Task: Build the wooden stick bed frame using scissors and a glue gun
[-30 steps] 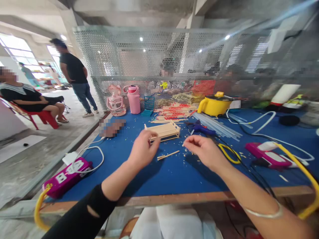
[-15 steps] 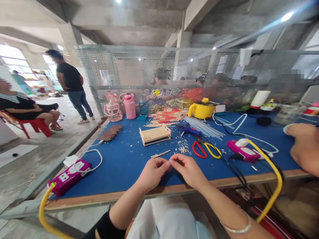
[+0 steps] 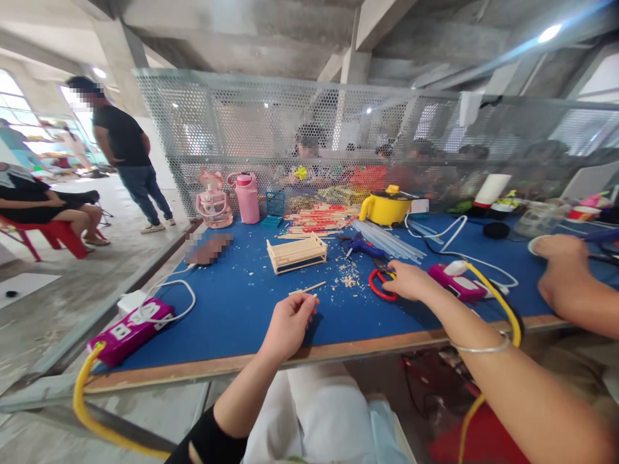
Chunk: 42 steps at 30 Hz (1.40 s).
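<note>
My left hand (image 3: 289, 324) is closed in a pinch near the table's front edge, and a pale tip of a small wooden stick (image 3: 315, 296) shows at its fingertips. Just beyond it lie thin loose sticks (image 3: 309, 288). Further right, my right hand (image 3: 411, 281) has its fingers on the handles of the scissors (image 3: 374, 291); the red loop shows, while the yellow one is mostly covered. A small stick-built wooden frame (image 3: 297, 256) stands beyond my left hand. The blue glue gun (image 3: 365, 247) lies just past the scissors.
Wood crumbs (image 3: 349, 281) litter the blue table (image 3: 217, 335). Behind are red-and-tan sticks (image 3: 319, 220), clear glue sticks (image 3: 387, 240) and a yellow pot (image 3: 389, 209). Power strips (image 3: 130, 332) with cables flank the work area. At right is another person's hand (image 3: 563, 264).
My hands have parted. My right hand has moved right and forward onto the scissors; my left hand stays pinched near its former place. The view has shifted slightly.
</note>
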Available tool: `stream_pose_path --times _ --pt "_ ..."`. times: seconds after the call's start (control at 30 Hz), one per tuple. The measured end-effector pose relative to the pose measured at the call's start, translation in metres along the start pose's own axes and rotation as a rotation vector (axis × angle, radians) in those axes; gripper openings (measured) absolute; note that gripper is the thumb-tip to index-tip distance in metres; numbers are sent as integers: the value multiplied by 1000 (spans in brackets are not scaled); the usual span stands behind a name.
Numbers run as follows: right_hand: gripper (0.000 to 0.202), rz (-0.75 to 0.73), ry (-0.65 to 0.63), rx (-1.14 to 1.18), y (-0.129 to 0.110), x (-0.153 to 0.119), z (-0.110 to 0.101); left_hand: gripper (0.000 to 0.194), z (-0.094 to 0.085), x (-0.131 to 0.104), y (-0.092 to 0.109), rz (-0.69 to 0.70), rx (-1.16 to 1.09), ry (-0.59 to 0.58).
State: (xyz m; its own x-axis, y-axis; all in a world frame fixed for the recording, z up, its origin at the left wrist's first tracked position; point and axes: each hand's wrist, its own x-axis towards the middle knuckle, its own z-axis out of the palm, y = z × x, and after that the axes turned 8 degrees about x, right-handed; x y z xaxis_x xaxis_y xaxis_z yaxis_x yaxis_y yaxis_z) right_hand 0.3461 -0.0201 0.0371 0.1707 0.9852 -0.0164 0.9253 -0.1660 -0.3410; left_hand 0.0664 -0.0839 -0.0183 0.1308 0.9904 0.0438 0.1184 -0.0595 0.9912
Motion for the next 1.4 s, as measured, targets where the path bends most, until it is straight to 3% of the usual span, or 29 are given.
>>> stream_pose_path --times 0.17,0.33,0.47,0.6,0.8,1.0,1.23,1.4 --pt "54 16 -98 167 3 -40 2 37 0 1 1 -9 -91 50" --pt "52 -246 -196 681 -26 -109 24 34 11 0 9 -7 -247 48" --pt "45 -406 -208 674 -58 -138 35 30 18 -6 18 46 -305 26" --pt "47 -443 -92 548 -69 -137 39 29 18 -13 22 97 -285 6" --pt "53 -546 -37 500 -64 -134 44 28 17 -19 24 149 -219 -13" --pt "62 -613 -68 537 -59 -135 43 29 19 -23 24 172 -156 -72" --pt "64 -649 -87 558 -60 -135 43 32 22 -28 25 130 -122 4" --pt "62 -665 -113 633 -62 -135 46 28 22 -29 25 154 -164 -27"
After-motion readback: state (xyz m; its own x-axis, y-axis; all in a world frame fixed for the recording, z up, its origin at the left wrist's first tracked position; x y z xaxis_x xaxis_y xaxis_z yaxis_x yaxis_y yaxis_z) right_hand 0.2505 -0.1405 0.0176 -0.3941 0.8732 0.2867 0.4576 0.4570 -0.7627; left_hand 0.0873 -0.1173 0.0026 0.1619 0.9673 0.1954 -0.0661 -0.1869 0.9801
